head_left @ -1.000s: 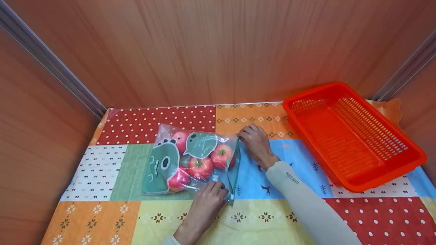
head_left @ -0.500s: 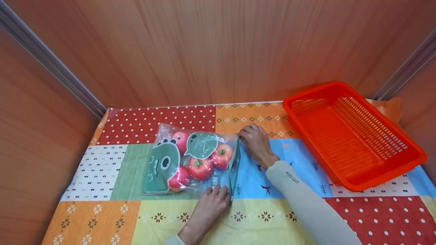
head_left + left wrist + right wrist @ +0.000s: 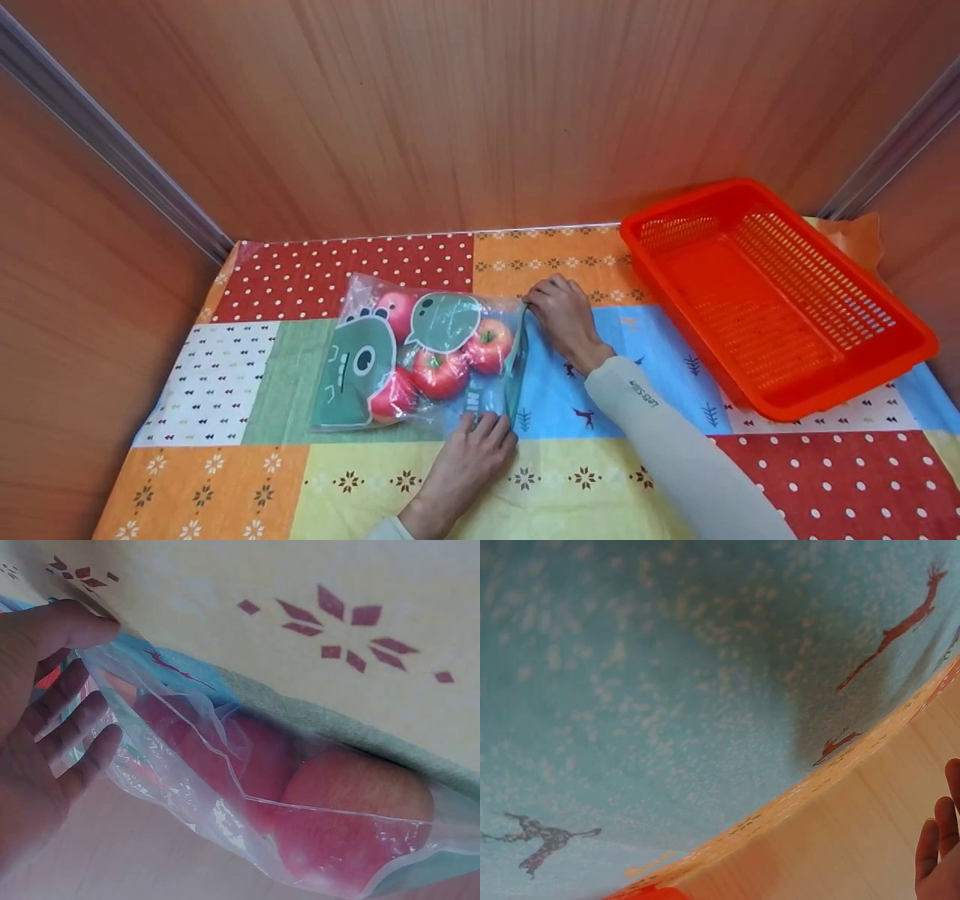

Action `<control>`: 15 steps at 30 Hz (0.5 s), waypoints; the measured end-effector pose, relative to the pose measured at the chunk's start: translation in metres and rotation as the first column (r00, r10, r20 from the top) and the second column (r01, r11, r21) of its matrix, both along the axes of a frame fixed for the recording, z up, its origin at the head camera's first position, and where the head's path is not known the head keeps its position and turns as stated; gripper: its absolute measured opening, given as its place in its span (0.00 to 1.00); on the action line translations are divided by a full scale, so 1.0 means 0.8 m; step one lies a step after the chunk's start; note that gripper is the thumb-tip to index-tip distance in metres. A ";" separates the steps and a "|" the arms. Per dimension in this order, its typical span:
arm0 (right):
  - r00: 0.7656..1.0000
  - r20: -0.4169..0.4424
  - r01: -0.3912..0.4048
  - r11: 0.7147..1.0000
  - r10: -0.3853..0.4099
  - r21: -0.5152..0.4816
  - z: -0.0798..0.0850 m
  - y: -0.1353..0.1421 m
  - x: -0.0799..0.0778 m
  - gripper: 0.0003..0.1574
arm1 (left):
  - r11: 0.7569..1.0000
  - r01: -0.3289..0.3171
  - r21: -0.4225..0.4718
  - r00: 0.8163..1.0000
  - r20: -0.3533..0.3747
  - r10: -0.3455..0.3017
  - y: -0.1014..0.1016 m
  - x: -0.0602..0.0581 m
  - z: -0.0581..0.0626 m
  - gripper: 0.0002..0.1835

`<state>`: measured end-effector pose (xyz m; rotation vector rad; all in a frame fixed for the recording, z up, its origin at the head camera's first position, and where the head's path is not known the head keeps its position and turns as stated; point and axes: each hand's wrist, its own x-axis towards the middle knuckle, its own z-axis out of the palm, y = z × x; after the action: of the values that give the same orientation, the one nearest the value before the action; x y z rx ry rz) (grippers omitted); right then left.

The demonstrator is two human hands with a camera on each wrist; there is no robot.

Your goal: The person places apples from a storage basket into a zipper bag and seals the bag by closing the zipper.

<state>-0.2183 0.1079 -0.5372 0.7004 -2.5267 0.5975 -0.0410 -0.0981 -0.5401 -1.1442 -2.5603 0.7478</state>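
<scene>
A clear zip bag (image 3: 349, 382) with green cartoon prints lies flat on the patchwork cloth in the head view. Inside it are several red apples (image 3: 440, 372). Its green zip edge (image 3: 517, 367) faces right. My left hand (image 3: 474, 454) pinches the bag's near corner by that edge; the zip slider is hidden there. In the left wrist view, the thumb (image 3: 94, 628) and fingers are around the bag's edge, with apples (image 3: 356, 817) close behind the film. At the far end of the zip edge, my right hand (image 3: 562, 311) grips the corner. Only its fingertips (image 3: 946, 825) show in the right wrist view.
An orange-red plastic basket (image 3: 750, 322) with slotted sides stands to the right, with nothing inside. Wood-grain panels (image 3: 450, 112) rise behind and at both sides. The patchwork cloth (image 3: 210, 487) covers the table.
My left hand has shifted slightly right and nearer along the bag's edge, covering the slider that showed before. The zip edges lie closer together. My right hand keeps its place.
</scene>
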 end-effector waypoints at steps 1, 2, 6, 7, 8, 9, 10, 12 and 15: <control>1.000 -0.007 0.003 1.000 -0.003 0.001 0.000 0.000 0.000 0.11 | 1.000 -0.002 -0.010 1.000 0.004 0.002 0.000 -0.001 0.000 0.16; 1.000 -0.014 0.004 1.000 -0.004 0.002 -0.001 0.000 0.000 0.10 | 1.000 -0.003 -0.016 1.000 0.002 0.003 0.001 -0.001 -0.001 0.16; 1.000 -0.023 0.003 1.000 -0.003 0.005 -0.002 -0.001 0.001 0.10 | 1.000 -0.003 0.001 1.000 -0.002 0.003 -0.001 -0.002 -0.004 0.16; 1.000 -0.023 0.005 1.000 -0.005 0.010 -0.002 -0.001 0.001 0.10 | 1.000 -0.003 0.004 1.000 0.004 0.003 -0.002 -0.002 -0.004 0.17; 1.000 -0.020 0.006 1.000 -0.005 0.011 -0.002 -0.001 0.001 0.10 | 1.000 -0.002 0.005 1.000 0.008 0.002 -0.003 -0.002 -0.005 0.17; 1.000 -0.013 0.006 1.000 -0.006 0.008 -0.001 -0.001 0.001 0.10 | 1.000 -0.003 0.009 1.000 0.010 0.003 -0.003 -0.001 -0.005 0.18; 1.000 -0.007 0.009 1.000 -0.009 0.005 0.000 -0.001 0.001 0.11 | 1.000 -0.004 0.012 1.000 0.013 0.003 -0.004 -0.001 -0.004 0.18; 1.000 0.004 0.010 1.000 -0.010 -0.011 0.001 0.000 0.001 0.11 | 1.000 -0.004 0.021 1.000 0.010 0.004 -0.004 -0.002 -0.005 0.18; 1.000 0.016 0.008 0.999 -0.008 -0.045 0.001 0.002 0.002 0.10 | 0.999 -0.007 0.039 1.000 -0.001 0.007 -0.004 -0.003 -0.006 0.17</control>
<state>-0.2169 0.1093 -0.5362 0.6715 -2.5208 0.6578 -0.0431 -0.1009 -0.5448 -1.1229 -2.5673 0.6965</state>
